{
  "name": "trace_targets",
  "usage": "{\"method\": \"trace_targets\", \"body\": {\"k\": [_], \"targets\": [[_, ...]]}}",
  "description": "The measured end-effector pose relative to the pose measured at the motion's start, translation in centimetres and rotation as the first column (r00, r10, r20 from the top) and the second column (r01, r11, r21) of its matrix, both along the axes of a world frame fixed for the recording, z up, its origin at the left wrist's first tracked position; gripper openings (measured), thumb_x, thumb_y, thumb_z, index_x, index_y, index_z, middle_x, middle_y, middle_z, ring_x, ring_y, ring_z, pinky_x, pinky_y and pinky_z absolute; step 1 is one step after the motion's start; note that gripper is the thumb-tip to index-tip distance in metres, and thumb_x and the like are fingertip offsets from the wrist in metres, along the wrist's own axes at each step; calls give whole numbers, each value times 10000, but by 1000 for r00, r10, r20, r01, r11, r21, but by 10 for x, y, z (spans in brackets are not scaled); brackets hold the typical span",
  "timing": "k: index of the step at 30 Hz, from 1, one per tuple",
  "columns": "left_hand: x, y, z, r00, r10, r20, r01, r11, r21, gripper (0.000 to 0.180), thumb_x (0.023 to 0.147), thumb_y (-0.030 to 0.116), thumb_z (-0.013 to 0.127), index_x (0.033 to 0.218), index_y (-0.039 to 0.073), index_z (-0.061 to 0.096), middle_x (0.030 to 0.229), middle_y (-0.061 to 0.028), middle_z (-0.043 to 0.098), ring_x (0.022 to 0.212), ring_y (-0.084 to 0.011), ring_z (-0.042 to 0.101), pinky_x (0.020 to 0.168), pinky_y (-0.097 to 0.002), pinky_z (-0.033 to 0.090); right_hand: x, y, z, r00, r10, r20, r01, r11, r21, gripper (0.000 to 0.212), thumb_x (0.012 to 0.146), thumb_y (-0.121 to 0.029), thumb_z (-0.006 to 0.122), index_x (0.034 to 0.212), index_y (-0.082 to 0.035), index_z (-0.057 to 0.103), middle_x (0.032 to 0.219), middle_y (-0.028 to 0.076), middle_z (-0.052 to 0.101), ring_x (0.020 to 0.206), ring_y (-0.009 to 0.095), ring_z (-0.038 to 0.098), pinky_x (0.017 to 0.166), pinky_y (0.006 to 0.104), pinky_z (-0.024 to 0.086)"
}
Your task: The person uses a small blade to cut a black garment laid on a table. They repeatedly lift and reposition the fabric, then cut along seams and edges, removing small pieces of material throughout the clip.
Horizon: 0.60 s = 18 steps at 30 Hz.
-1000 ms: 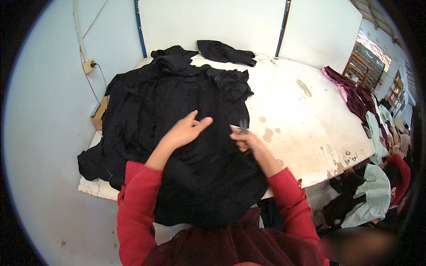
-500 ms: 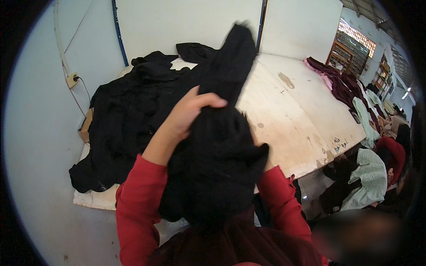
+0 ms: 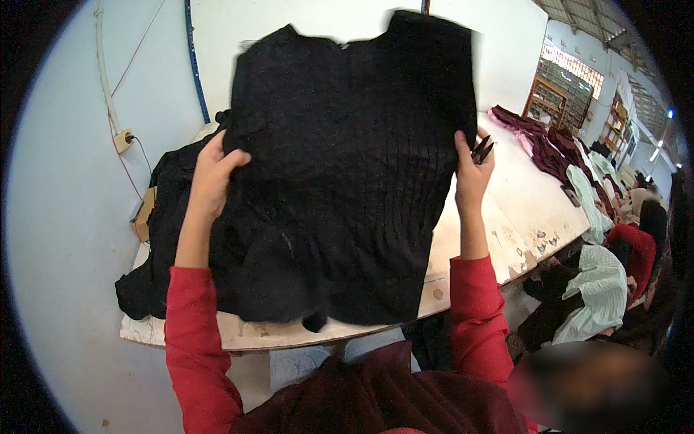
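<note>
A black garment (image 3: pixel 347 166) with rows of narrow pleats on its right half hangs spread out in front of me, above the table. My left hand (image 3: pixel 211 177) pinches its left edge between thumb and fingers. At the opposite edge my right hand (image 3: pixel 473 176) grips the cloth, fingers partly hidden behind it. Dark pointed blades, like thread snips (image 3: pixel 482 150), stick out from that same right hand. Behind and left of the garment lies a heap of black cloth (image 3: pixel 170 217), partly covered from view.
The pale, stained wooden table (image 3: pixel 499 231) curves round to the right. Maroon, pink and light green cloth (image 3: pixel 538 145) lies along its far right side. People sit at the right, one with a pale green garment (image 3: pixel 596 293). A wall socket with a plug (image 3: pixel 124 140) is at left.
The black garment was bunched and folded between my hands; now it is opened out wide. My hands have moved apart to its two side edges, and the right hand with the snips has come into sight.
</note>
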<state>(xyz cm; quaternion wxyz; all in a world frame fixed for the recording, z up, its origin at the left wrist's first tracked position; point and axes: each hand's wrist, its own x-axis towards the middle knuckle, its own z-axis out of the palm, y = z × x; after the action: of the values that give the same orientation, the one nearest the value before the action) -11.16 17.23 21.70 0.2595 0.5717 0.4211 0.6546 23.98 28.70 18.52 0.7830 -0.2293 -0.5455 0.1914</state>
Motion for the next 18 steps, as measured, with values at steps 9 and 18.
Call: {"method": "trace_targets", "body": {"k": [9,18], "targets": [[-102,61,-71,861,348,-371,-486,776,-401,830,856,392,660,1444,-30,253,1317,-249,503,1193,-318,527,1008,-383,402,-74,90,8,445,-374,814,614,789,27,605,805,-444,676,1294,-125,518,1101,179,636,979,331,633,801,436,501],[-64,-47,-185,657,320,-683,-677,649,-348,859,795,376,712,1442,24,270,1326,-274,476,1243,-398,459,1018,-430,382,-72,-4,-145,322,259,911,162,933,-323,543,835,-419,660,1276,-125,540,1331,108,509,1054,297,609,848,383,513]]}}
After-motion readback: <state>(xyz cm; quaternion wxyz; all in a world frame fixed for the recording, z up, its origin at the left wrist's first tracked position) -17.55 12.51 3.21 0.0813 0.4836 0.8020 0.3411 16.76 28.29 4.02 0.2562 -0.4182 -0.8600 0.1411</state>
